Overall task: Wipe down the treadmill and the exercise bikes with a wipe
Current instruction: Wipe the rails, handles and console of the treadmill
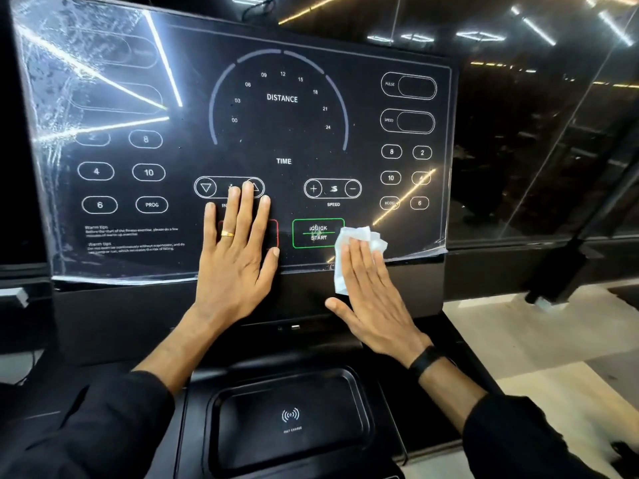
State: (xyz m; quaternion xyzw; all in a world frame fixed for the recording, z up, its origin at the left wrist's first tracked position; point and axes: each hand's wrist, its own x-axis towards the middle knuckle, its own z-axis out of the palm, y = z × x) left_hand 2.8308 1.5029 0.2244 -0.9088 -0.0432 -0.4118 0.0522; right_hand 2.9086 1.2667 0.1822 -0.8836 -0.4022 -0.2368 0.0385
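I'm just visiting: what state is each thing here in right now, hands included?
Left hand: flat, fingers straight, resting on the console.
Right hand: flat, pressing the wipe against the console.
Wipe: crumpled, partly under the fingers, beside QUICK START.
Console panel: displays dark, protective film on, peeling at the corners.
Charging tray: holds nothing.

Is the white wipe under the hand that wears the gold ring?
No, the crumpled white wipe lies under the flat fingers of the right hand, while the gold ring is on the left hand.
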